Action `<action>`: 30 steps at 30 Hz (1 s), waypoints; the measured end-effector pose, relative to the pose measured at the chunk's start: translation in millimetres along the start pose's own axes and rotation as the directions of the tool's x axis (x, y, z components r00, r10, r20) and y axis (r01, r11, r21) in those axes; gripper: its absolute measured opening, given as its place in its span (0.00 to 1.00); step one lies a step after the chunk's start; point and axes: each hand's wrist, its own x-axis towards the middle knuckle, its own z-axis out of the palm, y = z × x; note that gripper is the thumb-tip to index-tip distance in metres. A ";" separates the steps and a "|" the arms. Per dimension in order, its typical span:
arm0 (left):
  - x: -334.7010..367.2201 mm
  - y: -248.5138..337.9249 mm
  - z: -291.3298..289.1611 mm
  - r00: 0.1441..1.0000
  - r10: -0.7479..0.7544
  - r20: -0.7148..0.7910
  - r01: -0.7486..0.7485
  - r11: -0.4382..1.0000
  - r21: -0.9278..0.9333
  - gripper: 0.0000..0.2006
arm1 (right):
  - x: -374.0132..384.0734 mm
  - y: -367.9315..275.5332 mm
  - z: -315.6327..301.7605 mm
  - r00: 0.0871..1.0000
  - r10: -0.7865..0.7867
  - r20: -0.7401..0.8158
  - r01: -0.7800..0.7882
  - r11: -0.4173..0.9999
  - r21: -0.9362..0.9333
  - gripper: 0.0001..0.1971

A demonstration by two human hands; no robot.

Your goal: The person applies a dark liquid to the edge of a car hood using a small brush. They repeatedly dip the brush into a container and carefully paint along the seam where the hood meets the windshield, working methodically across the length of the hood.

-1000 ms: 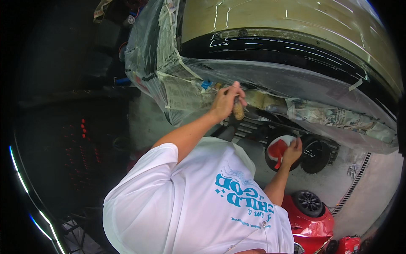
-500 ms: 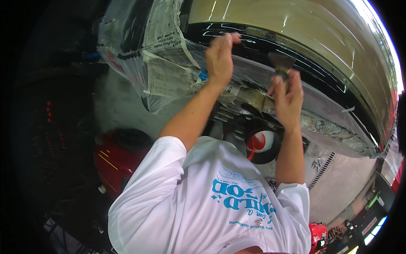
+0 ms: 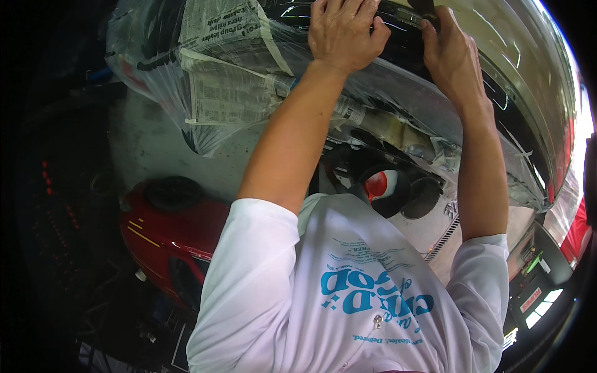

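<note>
My right hand (image 3: 453,59) is closed round the handle of a scraper (image 3: 423,6) at the top edge of the view; its blade is mostly out of the picture. It is over the seam between the glossy black lower strip (image 3: 398,46) and the gold car panel (image 3: 497,31). To its left, my left hand (image 3: 347,34) lies against the black strip, fingers stretched forward and thumb out, with nothing seen in it. The fingertips are partly cut off by the frame. Clear masking film (image 3: 429,93) hangs just below both hands.
Taped newspaper (image 3: 230,93) and film cover the area at left. Below me are a black round container (image 3: 388,205) with red and white inside and a floor drain grate (image 3: 443,239). A red car (image 3: 165,239) stands at lower left.
Both hands have moved forward and up the view, with the scraper carried to the top edge. My left hand has gone from raised sideways to lying on the black strip.
</note>
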 end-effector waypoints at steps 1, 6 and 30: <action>0.1 -1.0 1.3 1.000 0.010 -0.014 -0.010 1.000 0.012 0.19 | 1.7 -7.5 -3.6 0.999 0.029 0.040 -0.028 0.999 -0.018 0.15; 1.1 -1.5 3.5 0.999 -0.009 -0.036 0.009 1.000 0.007 0.19 | 9.6 -23.8 -3.2 0.995 0.000 0.095 0.013 0.991 -0.131 0.11; -4.4 -3.8 5.6 0.998 -0.053 -0.039 0.051 0.997 -0.064 0.20 | 11.2 -8.9 25.3 0.996 0.022 0.086 0.015 0.913 -0.407 0.12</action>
